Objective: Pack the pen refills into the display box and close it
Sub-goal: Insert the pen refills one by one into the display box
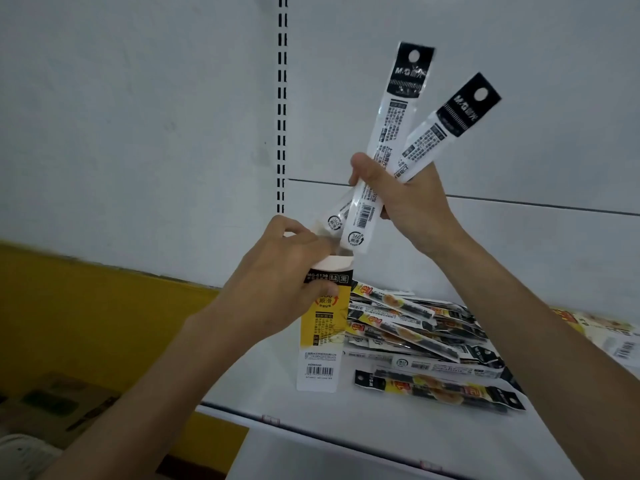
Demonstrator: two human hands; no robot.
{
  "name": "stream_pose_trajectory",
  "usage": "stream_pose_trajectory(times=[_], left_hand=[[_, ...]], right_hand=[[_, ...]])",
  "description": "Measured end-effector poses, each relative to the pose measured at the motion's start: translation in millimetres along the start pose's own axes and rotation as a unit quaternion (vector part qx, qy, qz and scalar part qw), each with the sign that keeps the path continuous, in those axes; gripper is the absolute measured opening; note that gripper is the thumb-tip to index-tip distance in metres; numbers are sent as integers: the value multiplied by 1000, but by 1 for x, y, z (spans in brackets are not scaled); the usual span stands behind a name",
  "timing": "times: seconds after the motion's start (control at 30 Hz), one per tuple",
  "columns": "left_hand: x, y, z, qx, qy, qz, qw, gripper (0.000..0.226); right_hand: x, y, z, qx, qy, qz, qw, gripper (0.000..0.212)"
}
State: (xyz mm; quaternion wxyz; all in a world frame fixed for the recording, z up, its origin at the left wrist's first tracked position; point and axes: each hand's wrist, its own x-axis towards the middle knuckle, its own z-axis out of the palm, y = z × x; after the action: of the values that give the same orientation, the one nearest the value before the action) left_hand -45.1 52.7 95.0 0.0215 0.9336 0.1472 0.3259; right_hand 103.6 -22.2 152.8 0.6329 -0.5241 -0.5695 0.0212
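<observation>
Closest to me, down at the lower left, brown cardboard cartons (52, 403) sit on the floor below the white metal shelf (346, 431). On that shelf lies a loose pile of flat plastic refill packets (415, 327), printed in yellow and black and overlapping one another. A single packet (440, 389) lies at the front of the heap, and a few more packets (606, 330) are blurred at the right edge.

Just left of the pile is the tall, narrow cardboard display box (320, 341) in yellow, black and white, upright with its top open. I cannot tell whether its base rests on the shelf or hangs just above it. The left hand (277, 285) is wrapped round the box's upper part, fingers curled about it.

Above it the right hand (412, 209) is clamped on two long white packets (398, 109) with black headers. They fan apart at the top and tilt to the right, and their lower ends are just over the box's opening.

Behind everything rise the white back panel (138, 116) and its slotted upright (282, 98), with a yellow wall (86, 306) to the left.
</observation>
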Motion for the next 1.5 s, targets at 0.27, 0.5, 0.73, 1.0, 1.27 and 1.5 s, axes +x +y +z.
stream_pose_trajectory(times=[0.27, 0.5, 0.73, 1.0, 1.27, 1.5], left_hand=[[-2, -2, 0, -12, 20, -6, 1000, 44], [1, -1, 4, 4, 1, 16, 1000, 45], [2, -5, 3, -6, -7, -6, 1000, 41], [0, -7, 2, -16, -7, 0, 1000, 41], [-3, -6, 6, 11, 24, 5, 1000, 46], [-9, -2, 9, -38, 71, -21, 997, 49]], right_hand=[[-10, 9, 30, -16, 44, -115, 992, 36], [-12, 24, 24, -104, -56, -59, 991, 12], [-4, 25, 22, -126, -176, 56, 975, 19], [0, 16, 11, -111, -125, -3, 986, 6], [0, 15, 1, -128, -156, 37, 979, 19], [0, 17, 5, -230, -139, 19, 963, 7]])
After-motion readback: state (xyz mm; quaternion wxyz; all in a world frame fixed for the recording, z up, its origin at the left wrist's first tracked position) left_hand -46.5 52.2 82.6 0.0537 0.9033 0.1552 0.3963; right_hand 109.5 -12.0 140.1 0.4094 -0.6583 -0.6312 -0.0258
